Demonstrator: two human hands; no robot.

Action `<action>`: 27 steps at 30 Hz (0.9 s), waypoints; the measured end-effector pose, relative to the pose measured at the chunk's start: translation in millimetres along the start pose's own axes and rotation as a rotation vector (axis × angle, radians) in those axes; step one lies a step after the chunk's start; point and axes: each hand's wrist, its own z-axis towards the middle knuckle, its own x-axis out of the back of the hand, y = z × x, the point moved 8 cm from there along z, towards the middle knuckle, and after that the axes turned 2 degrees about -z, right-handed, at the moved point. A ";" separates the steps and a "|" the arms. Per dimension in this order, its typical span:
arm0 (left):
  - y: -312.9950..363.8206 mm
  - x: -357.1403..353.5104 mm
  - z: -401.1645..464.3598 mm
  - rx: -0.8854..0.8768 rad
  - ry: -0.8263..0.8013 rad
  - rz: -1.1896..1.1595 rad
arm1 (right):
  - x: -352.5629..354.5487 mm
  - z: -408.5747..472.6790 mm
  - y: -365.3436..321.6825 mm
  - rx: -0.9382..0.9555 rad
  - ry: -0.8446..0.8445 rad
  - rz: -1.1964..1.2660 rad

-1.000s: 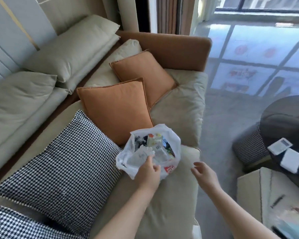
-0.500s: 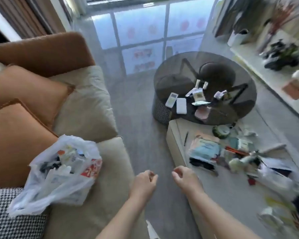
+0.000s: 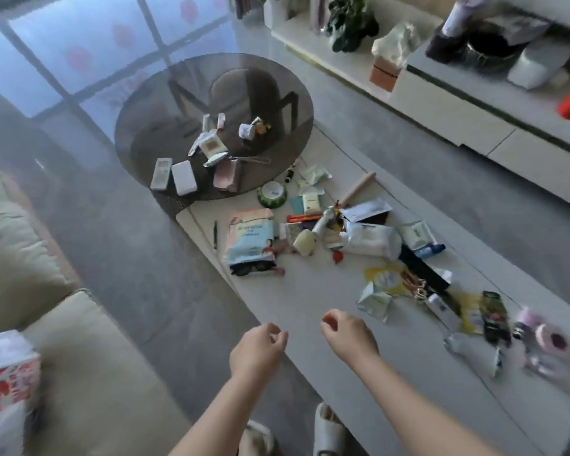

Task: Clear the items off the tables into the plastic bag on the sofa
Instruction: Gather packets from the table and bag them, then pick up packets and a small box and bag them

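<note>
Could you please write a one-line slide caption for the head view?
Both empty hands, left hand and right hand, hover over the cluttered white table, plastic bag on the sofa.

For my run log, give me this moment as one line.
phase: reaching for next item | left hand: empty | right hand: empty | plastic bag: on sofa | low table: cluttered

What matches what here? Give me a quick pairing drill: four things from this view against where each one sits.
Things:
1. white remote
2. black pen
3. plastic bag
4. orange tissue box

Places:
A. sofa seat, lower left
B. white wall unit, top right
C. round glass table
D. long white table, near its left edge

Pairs: 1-C, 2-D, 3-A, 4-B
</note>
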 end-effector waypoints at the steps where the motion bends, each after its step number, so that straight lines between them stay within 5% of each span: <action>1: 12.6 -13.6 -1.8 -0.002 -0.018 0.011 | 6.6 -0.4 22.2 -0.029 0.004 0.008; 15: 156.0 -163.7 34.8 -0.124 -0.201 0.142 | 44.5 11.1 264.7 -0.411 0.163 0.246; 27: 187.1 -251.7 140.8 -0.184 -0.134 0.198 | 9.8 75.8 364.4 -0.523 0.242 0.155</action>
